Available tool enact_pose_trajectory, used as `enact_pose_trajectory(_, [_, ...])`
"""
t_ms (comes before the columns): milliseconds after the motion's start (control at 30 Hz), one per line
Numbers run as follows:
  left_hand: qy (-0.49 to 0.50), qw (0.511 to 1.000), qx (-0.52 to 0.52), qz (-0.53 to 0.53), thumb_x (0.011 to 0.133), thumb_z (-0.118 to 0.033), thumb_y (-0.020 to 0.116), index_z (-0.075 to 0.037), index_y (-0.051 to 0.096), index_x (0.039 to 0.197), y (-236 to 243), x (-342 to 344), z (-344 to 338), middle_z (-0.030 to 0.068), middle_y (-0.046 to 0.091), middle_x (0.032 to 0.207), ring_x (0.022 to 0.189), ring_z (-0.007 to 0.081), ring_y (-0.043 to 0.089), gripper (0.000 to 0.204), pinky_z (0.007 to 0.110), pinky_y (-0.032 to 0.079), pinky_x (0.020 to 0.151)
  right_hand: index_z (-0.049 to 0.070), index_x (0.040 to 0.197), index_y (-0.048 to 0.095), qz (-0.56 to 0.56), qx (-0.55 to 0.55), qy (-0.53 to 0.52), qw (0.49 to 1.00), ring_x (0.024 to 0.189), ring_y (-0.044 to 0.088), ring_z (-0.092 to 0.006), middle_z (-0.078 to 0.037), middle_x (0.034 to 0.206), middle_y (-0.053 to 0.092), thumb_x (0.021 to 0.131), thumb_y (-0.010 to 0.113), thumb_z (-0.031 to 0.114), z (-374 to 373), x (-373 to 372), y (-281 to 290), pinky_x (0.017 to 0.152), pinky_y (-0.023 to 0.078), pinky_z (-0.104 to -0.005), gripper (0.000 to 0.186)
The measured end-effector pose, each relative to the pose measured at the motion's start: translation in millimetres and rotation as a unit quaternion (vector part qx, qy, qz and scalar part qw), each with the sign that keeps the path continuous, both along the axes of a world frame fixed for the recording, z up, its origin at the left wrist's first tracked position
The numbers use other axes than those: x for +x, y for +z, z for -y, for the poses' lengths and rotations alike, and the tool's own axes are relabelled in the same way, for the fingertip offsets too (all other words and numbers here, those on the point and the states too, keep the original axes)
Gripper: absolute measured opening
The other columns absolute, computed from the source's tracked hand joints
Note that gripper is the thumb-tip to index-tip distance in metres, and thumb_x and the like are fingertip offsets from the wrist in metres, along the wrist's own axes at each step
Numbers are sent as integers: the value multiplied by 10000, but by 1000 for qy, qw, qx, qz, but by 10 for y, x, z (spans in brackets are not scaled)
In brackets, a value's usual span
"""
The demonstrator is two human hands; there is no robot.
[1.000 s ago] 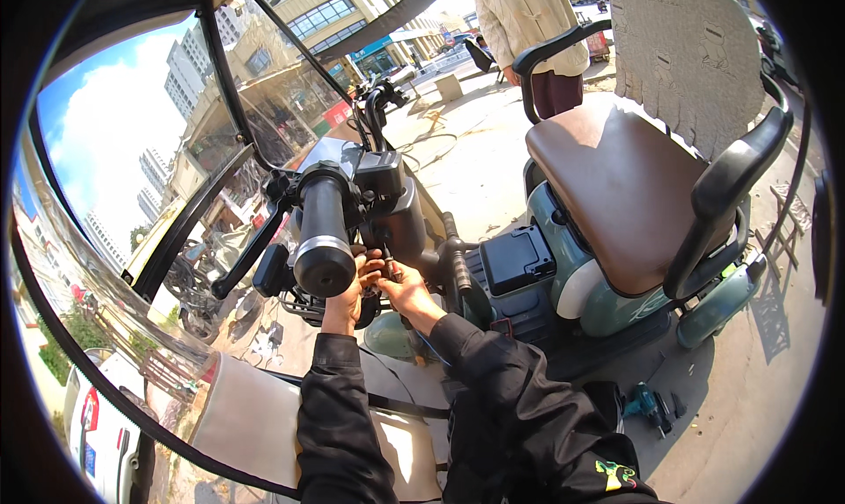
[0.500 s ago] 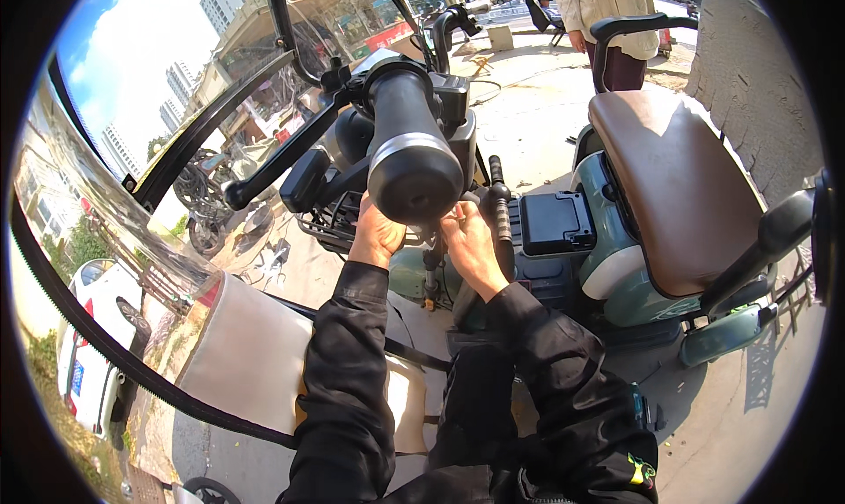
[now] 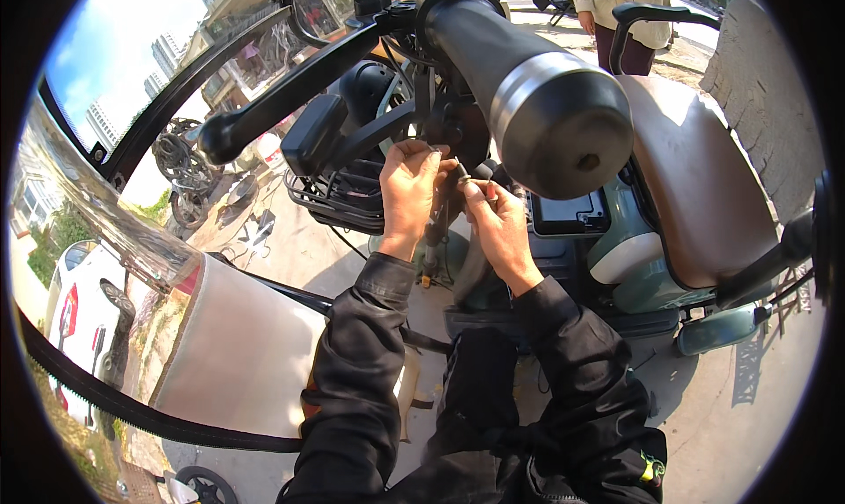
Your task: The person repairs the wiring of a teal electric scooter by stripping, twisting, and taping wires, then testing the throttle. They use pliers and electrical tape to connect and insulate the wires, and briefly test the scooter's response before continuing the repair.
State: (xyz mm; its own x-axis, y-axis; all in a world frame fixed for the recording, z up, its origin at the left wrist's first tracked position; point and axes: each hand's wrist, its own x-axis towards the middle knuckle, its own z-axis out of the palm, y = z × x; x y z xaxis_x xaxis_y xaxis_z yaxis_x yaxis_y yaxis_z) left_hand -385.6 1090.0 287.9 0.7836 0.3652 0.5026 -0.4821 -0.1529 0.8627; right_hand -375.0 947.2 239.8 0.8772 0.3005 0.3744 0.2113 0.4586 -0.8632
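Observation:
Below the black handlebar grip (image 3: 528,81) of a green three-wheeled scooter, my two hands work close together. The right hand (image 3: 503,231) pinches a thin, dark, wire-like piece (image 3: 463,171) between thumb and forefinger. My left hand (image 3: 405,196) is just beside it, its thumb and fingertips closed together. What the left fingers hold, if anything, is too small to make out. Above the left hand hangs the black brake lever (image 3: 290,86). Behind the fingers, the steering column and its cables are partly hidden.
A black wire basket (image 3: 339,196) sits left of my hands. To the right are the brown seat (image 3: 695,169) and a green mirror (image 3: 720,330). A clear plastic canopy (image 3: 97,183) curves along the left. A person (image 3: 620,15) stands beyond the seat.
The grip now looms larger and farther right and up in view. Both hands have come out from behind it, so their fingers and the thin dark piece show.

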Motion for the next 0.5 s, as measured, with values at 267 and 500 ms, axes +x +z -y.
enact_pose_trajectory(267, [50,991,73,102,985,15,622,27,510,1122,-22,-47,99,149,724,1033,863,182,737,177,263,593,737,16,1109,695,7,-12,-19,1000,644,457,-3,63,764,557,1041,606,243,-49,15,-48,558,353,-175,253])
enact_pose_trajectory(500, [-11,995,5,103,1003,-26,617,43,644,1179,31,-136,139,127,734,1062,906,186,738,191,247,586,765,14,1114,693,13,-25,-20,999,609,450,5,66,736,549,1044,608,244,-28,41,-65,532,340,-167,255])
